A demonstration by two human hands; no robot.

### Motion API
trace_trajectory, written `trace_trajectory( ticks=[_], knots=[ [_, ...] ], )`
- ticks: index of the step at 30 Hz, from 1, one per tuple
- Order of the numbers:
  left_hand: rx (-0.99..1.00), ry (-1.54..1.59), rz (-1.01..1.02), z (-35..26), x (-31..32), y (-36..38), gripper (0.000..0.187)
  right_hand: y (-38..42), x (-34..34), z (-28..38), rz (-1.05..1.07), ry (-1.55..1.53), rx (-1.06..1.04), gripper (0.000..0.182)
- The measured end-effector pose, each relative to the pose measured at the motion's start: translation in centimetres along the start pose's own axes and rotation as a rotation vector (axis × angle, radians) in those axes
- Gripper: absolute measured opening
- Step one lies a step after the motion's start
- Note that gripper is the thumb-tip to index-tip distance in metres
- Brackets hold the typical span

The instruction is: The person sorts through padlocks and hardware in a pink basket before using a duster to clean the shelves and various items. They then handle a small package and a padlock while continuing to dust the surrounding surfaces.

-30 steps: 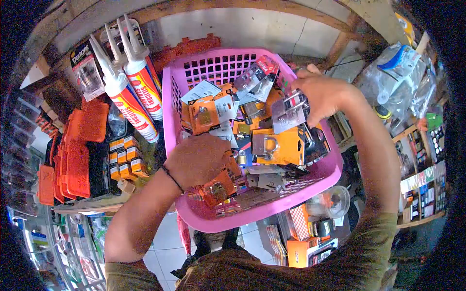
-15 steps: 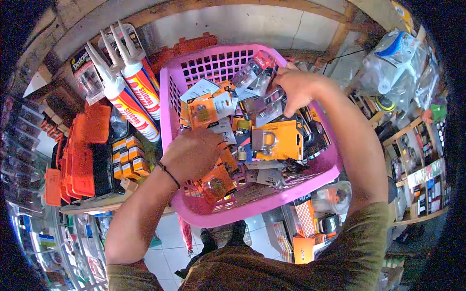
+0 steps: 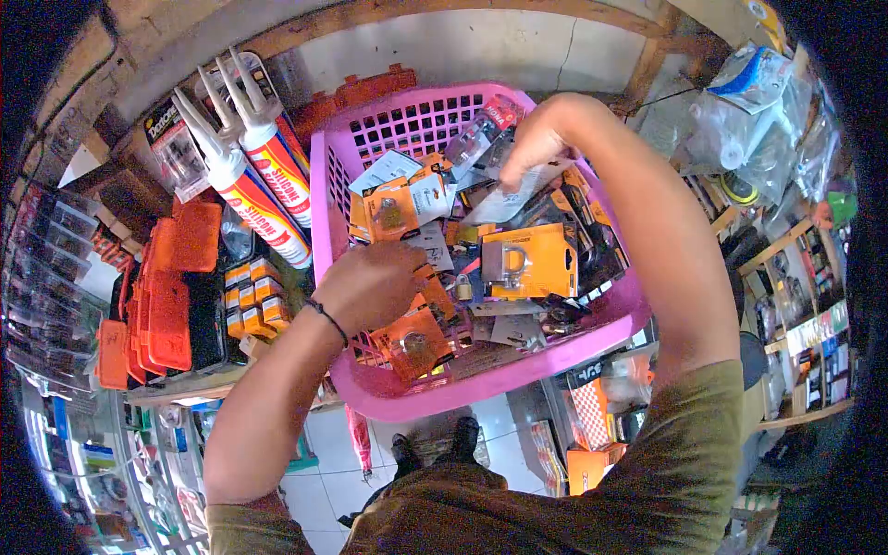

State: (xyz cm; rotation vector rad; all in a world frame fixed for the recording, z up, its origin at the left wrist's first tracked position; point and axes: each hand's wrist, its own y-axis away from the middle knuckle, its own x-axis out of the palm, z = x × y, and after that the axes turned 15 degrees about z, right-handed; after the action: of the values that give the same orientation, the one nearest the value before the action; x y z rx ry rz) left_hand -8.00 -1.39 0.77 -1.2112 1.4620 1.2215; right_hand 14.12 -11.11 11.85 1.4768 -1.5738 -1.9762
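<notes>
A pink plastic basket (image 3: pixel 481 393) full of carded hardware packs stands in front of me. Inside its far right part, my right hand (image 3: pixel 546 134) is closed on the upper edge of a pale blister pack (image 3: pixel 518 196), fingers partly hidden. My left hand (image 3: pixel 375 282) reaches in at the left with curled fingers, close to orange packs; what they grip, if anything, is hidden. An orange padlock pack (image 3: pixel 546 264) lies in the middle. Another orange and white pack (image 3: pixel 398 208) rests beyond my left hand, and an orange pack (image 3: pixel 413 344) lies below it.
Silicone tubes (image 3: pixel 264 217) lean left of the basket, beside small orange-and-white boxes (image 3: pixel 254 298) and an orange-red plastic case (image 3: pixel 162 296). Plastic bags (image 3: pixel 763 120) hang at the right. Loaded shelves (image 3: pixel 809 324) line the right side. Tiled floor (image 3: pixel 324 462) shows below.
My right hand has lifted and turned over the basket, and the pale blister pack under it has shifted and tilted. My left hand stays nearly in place. The view has shifted slightly.
</notes>
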Motion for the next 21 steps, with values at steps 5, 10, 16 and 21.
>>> trace_trajectory(
  ticks=[5,10,16,21],
  knots=[
    [-0.049,0.051,0.037,-0.4,-0.3,0.2,0.018,-2.6,-0.7,-1.3,0.122,-0.018,-0.200,0.055],
    [-0.062,0.087,0.067,-0.3,-0.5,0.1,0.016,-1.2,1.6,-0.9,-0.457,0.406,-0.250,0.056],
    [-0.017,0.046,0.016,-0.3,-0.5,0.3,0.016,-2.3,1.2,-2.3,-0.454,0.331,-0.375,0.059],
    [-0.036,0.055,0.009,-0.5,-0.5,0.3,0.014,-2.0,1.0,-1.7,-0.466,0.346,-0.281,0.061]
  ],
)
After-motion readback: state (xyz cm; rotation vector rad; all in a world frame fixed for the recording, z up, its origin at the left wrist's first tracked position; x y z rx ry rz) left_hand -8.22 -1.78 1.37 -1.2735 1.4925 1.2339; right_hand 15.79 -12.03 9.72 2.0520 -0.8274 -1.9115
